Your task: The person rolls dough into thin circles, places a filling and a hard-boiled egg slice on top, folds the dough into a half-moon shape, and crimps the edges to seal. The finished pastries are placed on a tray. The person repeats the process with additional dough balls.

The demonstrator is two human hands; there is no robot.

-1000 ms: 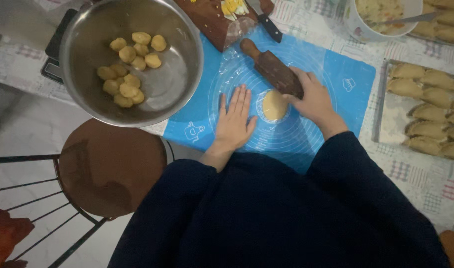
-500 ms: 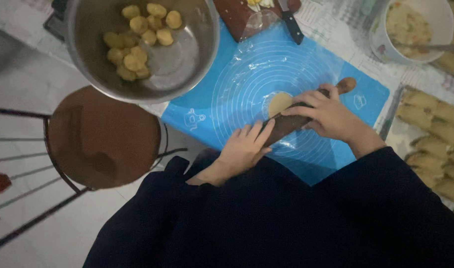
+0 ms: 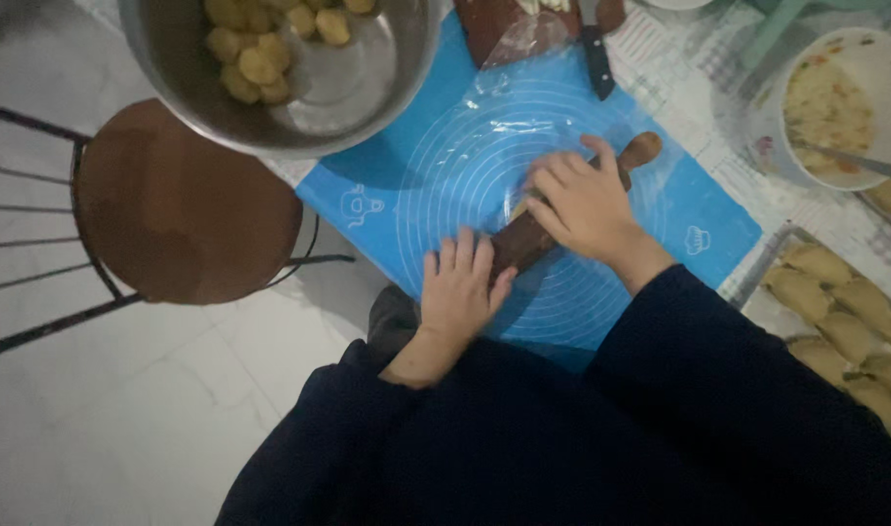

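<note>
Both hands are on a brown wooden rolling pin (image 3: 562,209), which lies at a slant across a blue silicone baking mat (image 3: 436,166) w/ printed concentric circles. Left hand (image 3: 458,292) lies flat, fingers spread and extended, palm pressing the near-left end of the pin; not wrapped round it. Right hand (image 3: 584,203) also open, fingers slightly curled, laid over the pin's mid/far part, pressing down rather than clasping. The pin's knob handle sticks out past the right hand, far-right. A thin sliver of pale yellow dough (image 3: 517,207) shows just left of the right hand's fingers, under the pin; most of it hidden, so shape can't be told. Far-left on the mat's edge: a big steel bowl (image 3: 368,88) w/ several small yellow dough balls (image 3: 256,63). Far centre: a dark wooden board (image 3: 499,24) w/ a black-handled knife (image 3: 594,49) beside it. Far-right: a white bowl of pale filling (image 3: 825,102), a utensil resting in it. Right edge: a tray (image 3: 757,278) w/ rows of shaped pale pastries (image 3: 845,331). Left of the mat, lower down: a round brown stool (image 3: 183,205) on black metal legs, on a pale floor. Dark sleeves fill the near part of view.
</note>
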